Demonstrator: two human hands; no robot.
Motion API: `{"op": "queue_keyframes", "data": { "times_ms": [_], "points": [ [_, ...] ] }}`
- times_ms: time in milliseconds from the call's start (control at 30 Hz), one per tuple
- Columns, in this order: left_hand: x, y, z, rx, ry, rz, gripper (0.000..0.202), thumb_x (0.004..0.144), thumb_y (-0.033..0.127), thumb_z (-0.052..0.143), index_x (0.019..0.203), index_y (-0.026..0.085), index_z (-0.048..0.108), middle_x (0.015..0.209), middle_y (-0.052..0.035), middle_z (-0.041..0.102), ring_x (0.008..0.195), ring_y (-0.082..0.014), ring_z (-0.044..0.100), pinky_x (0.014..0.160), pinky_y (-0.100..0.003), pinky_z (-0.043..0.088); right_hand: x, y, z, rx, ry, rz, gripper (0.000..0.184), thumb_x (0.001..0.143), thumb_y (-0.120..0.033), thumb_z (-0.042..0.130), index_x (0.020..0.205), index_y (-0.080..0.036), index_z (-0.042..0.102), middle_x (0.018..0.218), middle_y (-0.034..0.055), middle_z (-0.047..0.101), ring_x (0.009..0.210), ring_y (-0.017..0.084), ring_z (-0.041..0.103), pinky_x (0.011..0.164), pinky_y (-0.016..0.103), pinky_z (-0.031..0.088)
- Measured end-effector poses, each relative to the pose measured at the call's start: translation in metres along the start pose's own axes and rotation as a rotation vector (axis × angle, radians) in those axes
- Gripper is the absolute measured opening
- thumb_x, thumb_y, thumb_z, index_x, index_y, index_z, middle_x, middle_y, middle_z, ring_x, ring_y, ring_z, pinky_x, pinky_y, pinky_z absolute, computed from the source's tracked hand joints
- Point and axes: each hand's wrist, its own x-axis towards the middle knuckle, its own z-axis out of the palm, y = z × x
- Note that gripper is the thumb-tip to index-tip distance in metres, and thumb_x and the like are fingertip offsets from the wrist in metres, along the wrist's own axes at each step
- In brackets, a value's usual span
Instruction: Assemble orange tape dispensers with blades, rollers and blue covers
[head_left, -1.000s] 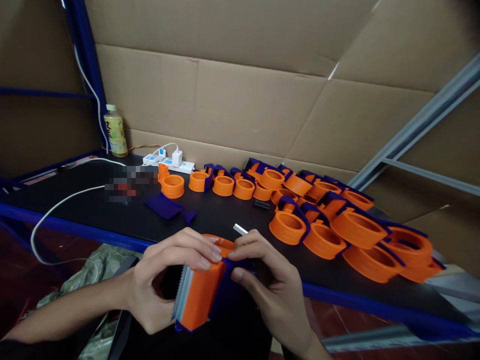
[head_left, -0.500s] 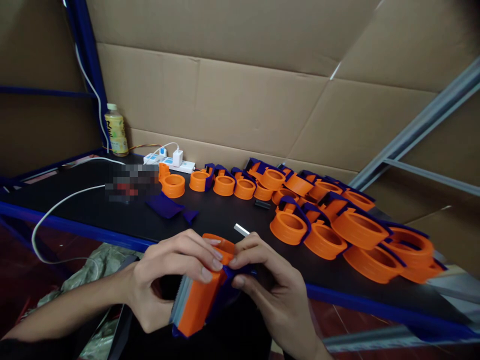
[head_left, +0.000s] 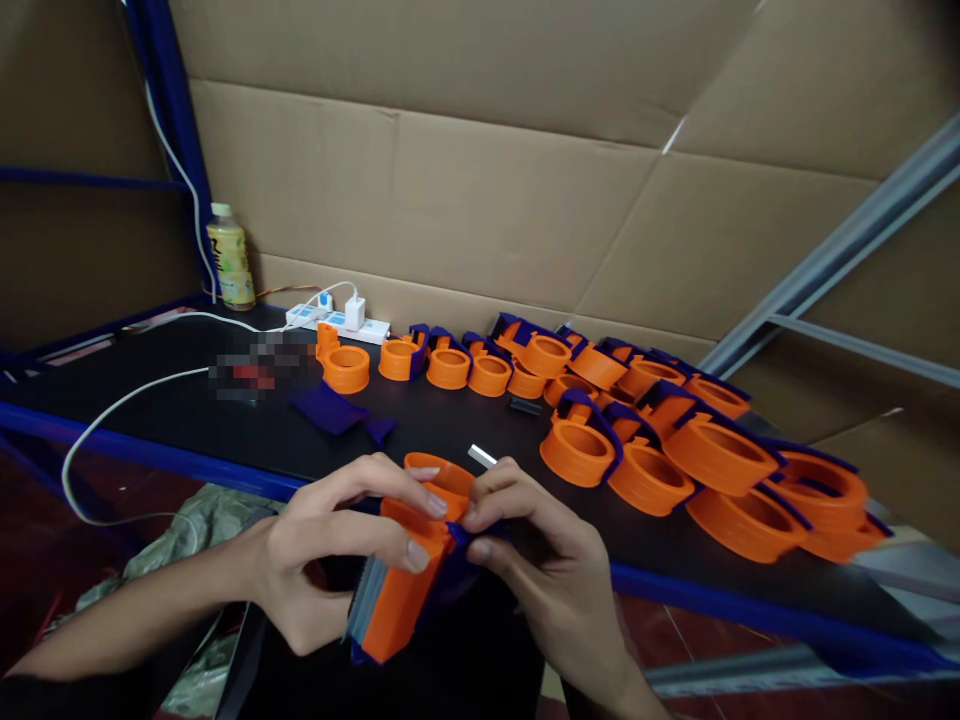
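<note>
An orange tape dispenser (head_left: 399, 605) is held in front of my body, its ring pointing away from me. Along its left side runs a grey ridged strip (head_left: 365, 597). My left hand (head_left: 322, 555) is closed around the dispenser, fingers over the top and thumb beneath. A dark purple flap (head_left: 450, 575) covers the dispenser's right side. My right hand (head_left: 551, 575) pinches the flap's upper edge between thumb and fingers, close to the ring. What lies under the right fingertips is hidden.
Several orange and purple tape dispensers (head_left: 577, 450) crowd the table's right side and back. A purple piece (head_left: 328, 410), a small silver strip (head_left: 482, 456) and a black strip (head_left: 524, 407) lie on the black tabletop. Behind stand a power strip (head_left: 367, 327) and a bottle (head_left: 231, 260).
The dispenser has lifted and tilted slightly, so more of its ring shows. Both hands keep their hold, with the right fingers shifted a little along the purple edge.
</note>
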Motion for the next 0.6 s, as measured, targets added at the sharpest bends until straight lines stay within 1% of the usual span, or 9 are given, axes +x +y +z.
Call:
{"op": "queue_keyframes", "data": {
  "times_ms": [200, 333, 467, 600],
  "points": [
    [0.0005, -0.0001, 0.002, 0.019, 0.011, 0.022, 0.033, 0.086, 0.027, 0.07, 0.118, 0.025, 0.063, 0.12, -0.0139, 0.068, 0.104, -0.0294, 0.07, 0.09, -0.049, 0.059, -0.0002, 0.003, -0.0015, -0.014, -0.006, -0.031, 0.007, 0.086, -0.019, 0.073, 0.088, -0.025, 0.07, 0.088, -0.0004, 0.066, 0.082, 0.014, 0.062, 0.081, 0.03, 0.045],
    [0.0001, -0.0007, 0.0026, 0.007, 0.002, 0.023, 0.04, 0.082, 0.026, 0.074, 0.12, 0.023, 0.063, 0.12, -0.0148, 0.066, 0.103, -0.0303, 0.07, 0.089, -0.049, 0.059, -0.0012, 0.0017, -0.0014, -0.023, -0.01, -0.055, 0.007, 0.086, -0.018, 0.073, 0.088, -0.024, 0.07, 0.087, -0.0004, 0.067, 0.081, 0.015, 0.062, 0.082, 0.031, 0.046],
    [-0.0003, -0.0009, 0.0036, 0.003, 0.013, 0.031, 0.042, 0.08, 0.025, 0.075, 0.121, 0.025, 0.064, 0.12, -0.0136, 0.066, 0.103, -0.031, 0.07, 0.091, -0.051, 0.058, -0.0005, 0.0012, -0.0009, -0.018, -0.003, -0.029, 0.008, 0.085, -0.018, 0.075, 0.086, -0.024, 0.07, 0.085, 0.0003, 0.066, 0.08, 0.015, 0.062, 0.078, 0.031, 0.047],
    [0.0011, 0.0, 0.001, -0.026, -0.027, -0.024, 0.044, 0.08, 0.024, 0.076, 0.122, 0.028, 0.064, 0.122, -0.0138, 0.067, 0.103, -0.0317, 0.07, 0.091, -0.051, 0.058, 0.0007, 0.0027, -0.0005, -0.007, -0.018, 0.003, 0.006, 0.084, -0.02, 0.075, 0.085, -0.024, 0.071, 0.087, 0.0015, 0.067, 0.08, 0.017, 0.062, 0.078, 0.032, 0.048]
  ]
}}
